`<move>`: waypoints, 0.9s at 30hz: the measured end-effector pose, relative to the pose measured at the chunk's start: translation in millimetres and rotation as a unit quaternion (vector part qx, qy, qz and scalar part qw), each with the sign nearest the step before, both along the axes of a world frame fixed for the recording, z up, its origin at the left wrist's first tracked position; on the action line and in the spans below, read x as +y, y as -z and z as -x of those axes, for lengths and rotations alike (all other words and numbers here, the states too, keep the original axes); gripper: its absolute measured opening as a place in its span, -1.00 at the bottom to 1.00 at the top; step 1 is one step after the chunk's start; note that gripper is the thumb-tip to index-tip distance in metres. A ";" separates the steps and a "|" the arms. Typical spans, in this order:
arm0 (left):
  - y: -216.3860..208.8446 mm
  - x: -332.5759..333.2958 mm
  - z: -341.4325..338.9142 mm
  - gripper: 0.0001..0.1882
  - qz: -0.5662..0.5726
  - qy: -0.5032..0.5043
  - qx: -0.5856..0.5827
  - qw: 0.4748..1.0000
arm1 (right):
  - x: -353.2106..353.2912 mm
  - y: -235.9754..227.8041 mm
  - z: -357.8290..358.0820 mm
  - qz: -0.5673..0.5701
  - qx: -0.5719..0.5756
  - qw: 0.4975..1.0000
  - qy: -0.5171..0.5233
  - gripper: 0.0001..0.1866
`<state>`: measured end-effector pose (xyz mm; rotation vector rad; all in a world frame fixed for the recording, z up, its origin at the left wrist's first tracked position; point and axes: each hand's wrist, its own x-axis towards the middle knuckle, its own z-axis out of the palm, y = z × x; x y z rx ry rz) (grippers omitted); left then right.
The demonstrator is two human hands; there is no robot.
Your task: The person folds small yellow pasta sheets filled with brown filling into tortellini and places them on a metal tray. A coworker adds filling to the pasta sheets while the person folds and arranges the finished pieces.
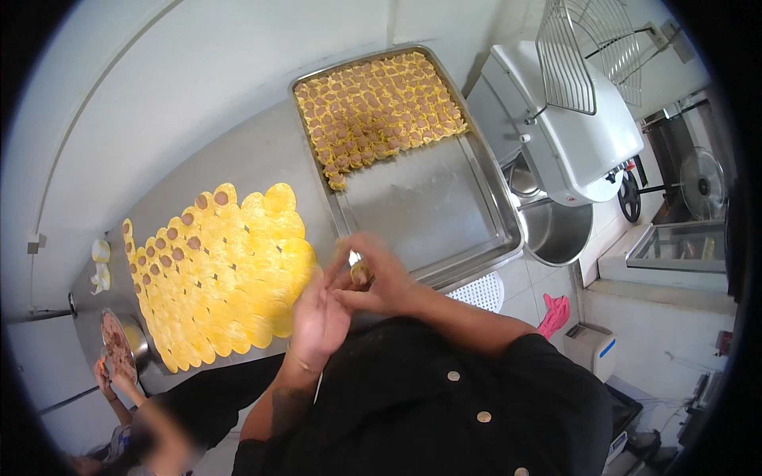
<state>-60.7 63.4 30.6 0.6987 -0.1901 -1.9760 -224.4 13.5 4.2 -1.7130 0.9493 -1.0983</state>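
Note:
My two hands meet in front of my body, just off the tray's near left corner. A small dumpling (359,274) with a yellow wrapper and pinkish filling sits in the curled fingers of my right hand (381,278). My left hand (321,321) is turned partly palm up, its fingers drawn together against the right; what they hold, if anything, is hidden. To the left, round yellow wrappers (230,278) overlap in a broad sheet, several far ones topped with meat filling (178,254). Beyond my right hand, rows of open-topped dumplings (381,103) fill the far part of a metal tray (429,198).
At the table's left end, another person's hand (119,369) works at a bowl of meat filling (115,337). A white machine with a wire guard (567,119) stands right of the tray, a steel bowl (559,230) below it. The wall (238,63) bounds the table (246,151) behind.

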 end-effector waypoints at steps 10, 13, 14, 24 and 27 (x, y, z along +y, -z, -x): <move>42.0 -107.7 32.4 -0.42 0.001 0.045 -0.145 0.988 | -78.8 40.4 72.0 0.032 0.176 0.983 0.048 -0.50; 47.0 -127.5 26.3 -0.42 0.039 0.039 -0.175 0.983 | -96.5 51.0 60.5 -0.010 0.130 0.989 0.071 -0.57; 50.7 -134.3 24.0 -0.40 0.033 0.031 -0.175 0.984 | -101.5 56.2 54.7 -0.015 0.103 0.991 0.083 -0.60; 75.7 -169.2 1.4 -0.12 0.288 0.060 -0.875 0.383 | -147.2 100.4 -3.1 -0.028 0.356 0.919 0.166 -0.66; 81.3 -185.2 6.9 -0.15 0.236 0.101 -0.894 0.367 | -147.3 96.8 -7.8 -0.055 0.343 0.925 0.152 -0.72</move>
